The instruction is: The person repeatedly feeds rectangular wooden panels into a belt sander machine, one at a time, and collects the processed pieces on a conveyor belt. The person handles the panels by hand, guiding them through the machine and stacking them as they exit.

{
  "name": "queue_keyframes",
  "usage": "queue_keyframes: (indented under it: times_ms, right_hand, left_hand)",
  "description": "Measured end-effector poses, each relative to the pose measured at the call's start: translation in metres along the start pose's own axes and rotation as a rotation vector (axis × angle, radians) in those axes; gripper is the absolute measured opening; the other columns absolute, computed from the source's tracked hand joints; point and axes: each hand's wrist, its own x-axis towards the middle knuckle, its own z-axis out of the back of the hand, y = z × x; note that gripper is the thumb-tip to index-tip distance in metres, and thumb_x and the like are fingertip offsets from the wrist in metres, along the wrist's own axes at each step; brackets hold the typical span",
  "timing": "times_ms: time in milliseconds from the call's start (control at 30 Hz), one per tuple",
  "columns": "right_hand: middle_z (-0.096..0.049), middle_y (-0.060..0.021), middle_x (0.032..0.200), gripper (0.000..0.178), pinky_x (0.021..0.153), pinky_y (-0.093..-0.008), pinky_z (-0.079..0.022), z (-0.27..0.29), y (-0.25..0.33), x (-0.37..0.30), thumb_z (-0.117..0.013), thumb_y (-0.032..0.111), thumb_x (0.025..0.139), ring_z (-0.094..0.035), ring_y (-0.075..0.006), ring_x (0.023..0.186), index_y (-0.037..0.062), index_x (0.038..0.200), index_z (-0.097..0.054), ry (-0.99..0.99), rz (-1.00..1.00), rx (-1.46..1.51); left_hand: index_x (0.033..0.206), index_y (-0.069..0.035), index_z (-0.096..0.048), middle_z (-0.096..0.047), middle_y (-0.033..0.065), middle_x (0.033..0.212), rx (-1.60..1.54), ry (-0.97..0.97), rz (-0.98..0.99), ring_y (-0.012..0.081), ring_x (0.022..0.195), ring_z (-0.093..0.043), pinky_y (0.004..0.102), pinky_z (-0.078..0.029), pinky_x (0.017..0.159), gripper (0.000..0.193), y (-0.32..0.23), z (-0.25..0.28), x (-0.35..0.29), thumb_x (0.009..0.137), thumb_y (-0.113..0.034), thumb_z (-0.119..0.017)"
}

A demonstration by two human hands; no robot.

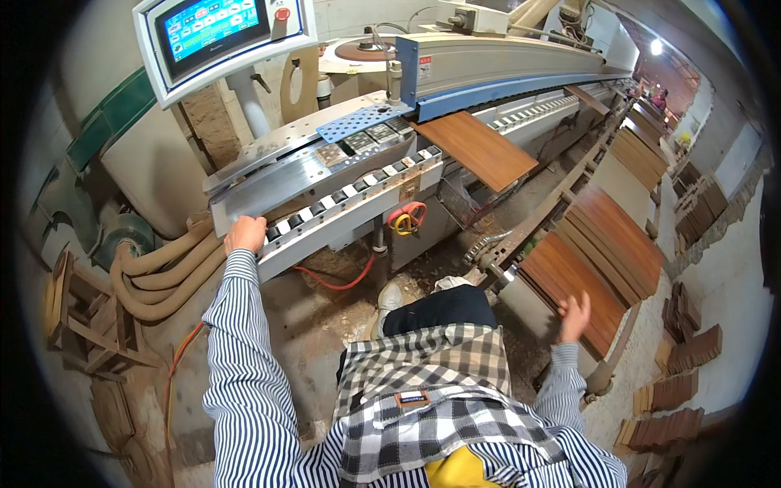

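My left hand (246, 234) is closed over the near end of the machine's roller rail (358, 193), a long grey bar topped with black and white rollers. Its fingertips are mostly hidden. To the right, my right hand (574, 315) is held with fingers apart and slightly curled, nothing in it. It is over or beside a reddish-brown wood panel (561, 276) on the stacked row; whether it touches cannot be told. Another brown panel (480, 150) sticks out from under the blue-edged beam (504, 75) of the long machine.
A control screen (213, 37) with a red button stands at upper left. Thick ribbed hoses (159, 281) and a wooden stool (98, 313) are at left. Red and yellow loops (407, 218) hang on the machine's side. Several board stacks (674, 392) line the right wall.
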Motion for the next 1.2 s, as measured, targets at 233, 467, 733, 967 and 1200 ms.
queue_keyframes:
  times_ms: [233,467,733,967,1200]
  right_hand:
    - [-0.058,-0.0083,0.066,0.048,0.043,-0.0248,-0.043,0.139,0.018,-0.016,-0.052,0.023,0.088,-0.050,-0.0114,0.049,0.0018,0.129,-0.038,-0.441,-0.306,-0.292]
    - [-0.058,-0.0038,0.077,0.039,0.045,-0.0237,-0.041,0.152,-0.037,-0.004,-0.051,0.021,0.089,-0.047,-0.0083,0.053,0.0027,0.122,-0.048,-0.571,-0.077,-0.228]
    - [-0.054,0.0014,0.068,0.015,0.052,-0.0234,-0.041,0.144,-0.047,-0.064,-0.060,0.024,0.081,-0.049,-0.0097,0.056,0.0114,0.089,-0.056,-0.252,-0.464,0.401]
    - [-0.057,-0.0001,0.070,0.022,0.056,-0.0302,-0.046,0.061,0.009,-0.111,-0.068,0.020,0.076,-0.052,-0.0129,0.057,0.0104,0.093,-0.056,0.119,-0.607,0.341]
    - [-0.060,-0.0019,0.081,0.022,0.060,-0.0303,-0.048,0.047,0.029,-0.114,-0.062,0.015,0.078,-0.056,-0.0141,0.063,0.0081,0.098,-0.055,0.345,-0.500,0.463]
  left_hand:
    - [0.090,0.002,-0.062,-0.058,0.0255,0.097,-0.040,-0.028,-0.052,0.0395,0.093,-0.056,0.0444,-0.042,0.082,0.042,0.002,-0.003,0.005,0.074,-0.032,-0.043]
    - [0.087,-0.002,-0.066,-0.061,0.0215,0.096,-0.020,-0.046,-0.027,0.0357,0.093,-0.057,0.0419,-0.043,0.082,0.039,-0.001,-0.002,0.004,0.077,-0.035,-0.046]
    - [0.087,-0.003,-0.066,-0.061,0.0215,0.096,-0.040,-0.058,-0.023,0.0351,0.093,-0.057,0.0415,-0.043,0.082,0.038,-0.001,-0.001,0.000,0.076,-0.033,-0.046]
    - [0.087,-0.003,-0.066,-0.061,0.0214,0.096,-0.036,-0.026,-0.036,0.0352,0.092,-0.058,0.0409,-0.043,0.083,0.038,-0.001,0.002,-0.002,0.074,-0.033,-0.046]
    - [0.092,-0.001,-0.065,-0.060,0.0224,0.099,-0.037,-0.031,-0.011,0.0350,0.096,-0.057,0.0408,-0.043,0.085,0.041,-0.001,-0.002,0.001,0.075,-0.033,-0.046]
